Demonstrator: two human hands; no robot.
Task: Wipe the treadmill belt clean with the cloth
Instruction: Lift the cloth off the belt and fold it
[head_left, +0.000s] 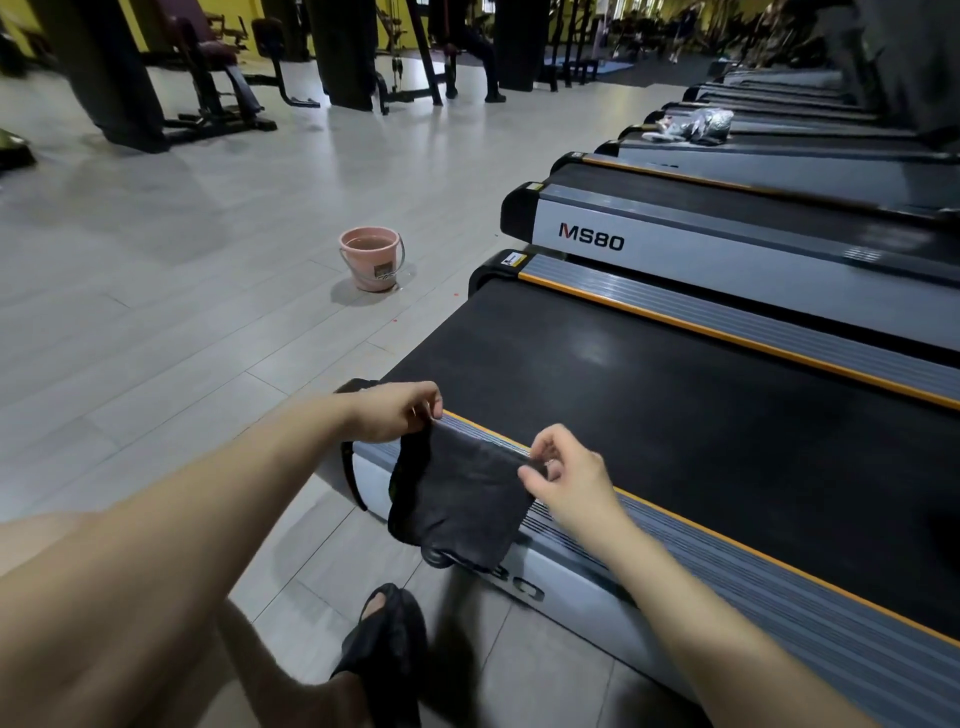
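Note:
A dark grey cloth (460, 506) hangs spread between my two hands, over the near side rail (727, 577) of the closest treadmill. My left hand (392, 410) pinches its upper left corner. My right hand (563, 475) pinches its upper right corner. The black treadmill belt (649, 395) runs from its rear end, just beyond my hands, away to the right, between two grey rails with orange trim. The cloth does not touch the belt.
A pink bucket (372, 257) holding water stands on the grey tiled floor to the left of the belt's end. More treadmills (727, 244) line up behind. My sandalled foot (387, 649) is on the floor beside the rail. Gym machines stand at the back.

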